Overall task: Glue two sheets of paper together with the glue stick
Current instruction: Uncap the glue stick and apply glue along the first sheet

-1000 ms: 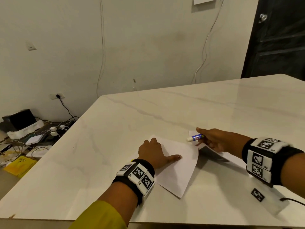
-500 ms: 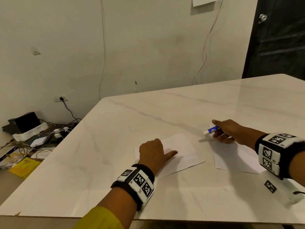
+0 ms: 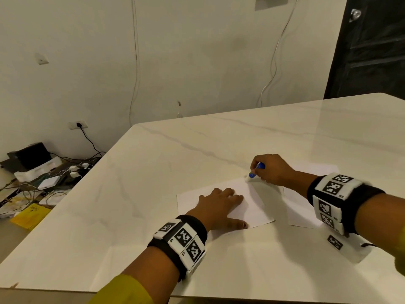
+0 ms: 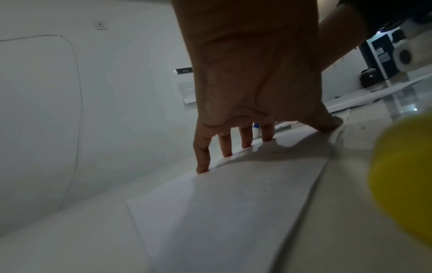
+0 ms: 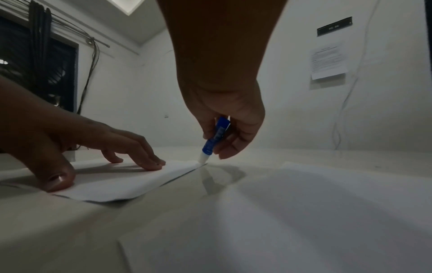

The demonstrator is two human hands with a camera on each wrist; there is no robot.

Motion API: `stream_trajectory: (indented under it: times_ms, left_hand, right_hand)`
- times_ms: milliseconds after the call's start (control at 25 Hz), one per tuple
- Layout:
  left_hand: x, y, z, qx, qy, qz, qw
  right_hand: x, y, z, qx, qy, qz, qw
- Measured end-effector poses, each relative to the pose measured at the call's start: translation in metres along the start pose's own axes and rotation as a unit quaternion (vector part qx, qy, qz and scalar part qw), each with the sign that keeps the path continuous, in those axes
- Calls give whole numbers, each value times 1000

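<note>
Glue stick (image 3: pixel 256 170) sits in your right hand (image 3: pixel 271 172), a little right of centre in the head view, with your fingers (image 5: pixel 233 142) and thumb curled round its blue barrel. It leans with the white tip down, and in the right wrist view that tip (image 5: pixel 202 158) touches the far right corner of the left sheet (image 3: pixel 252 202), right at the paper's edge.

Your left hand (image 3: pixel 219 207) lies on that same sheet, low in the middle of the head view. Its fingers (image 4: pixel 224 146) are spread and nearly straight, their tips pressing down on the paper, and the thumb (image 5: pixel 56 177) is splayed out toward the near edge (the palm is arched up off the paper in the left wrist view, so only the tips bear on it).

A second sheet (image 3: pixel 300 207) lies flat on the counter (image 3: pixel 153 194) just to the right of the first, partly under your right forearm at the right of the head view. I cannot tell whether the two sheets touch or slightly overlap where your right hand covers them.

Both wrists carry black bands with white marker tiles (image 3: pixel 184 240). At the lower left of the head view, beyond the counter's edge, cables and small boxes (image 3: pixel 43 172) lie on the floor near a wall socket (image 3: pixel 77 125).
</note>
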State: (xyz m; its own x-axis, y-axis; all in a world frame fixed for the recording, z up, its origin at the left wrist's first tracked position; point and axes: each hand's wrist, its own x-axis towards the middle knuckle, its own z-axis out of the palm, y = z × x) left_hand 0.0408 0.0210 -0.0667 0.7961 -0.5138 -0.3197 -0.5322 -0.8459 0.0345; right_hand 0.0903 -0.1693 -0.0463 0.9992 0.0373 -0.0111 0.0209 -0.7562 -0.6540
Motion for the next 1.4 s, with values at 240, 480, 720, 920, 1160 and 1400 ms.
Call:
stream_trajectory:
  times_ms: [240, 480, 720, 920, 1160, 1400]
  left_hand:
    - [6, -2, -4, -2, -2, 15, 1000]
    - [7, -3, -4, 4, 1, 19, 1000]
    - [6, -2, -3, 7, 2, 17, 1000]
    - [6, -2, -2, 7, 5, 16, 1000]
    - [6, -2, -2, 5, 6, 16, 1000]
    - [7, -2, -2, 9, 0, 14, 1000]
  right_hand:
    - [18, -12, 10, -105, -8, -32, 994]
    - [25, -13, 10, -155, -19, -19, 988]
    - [23, -17, 10, -168, -21, -15, 985]
    - [19, -17, 7, -161, -21, -7, 987]
    - [10, -19, 4, -170, -37, -2, 985]
    - [-10, -19, 1, -180, -57, -3, 982]
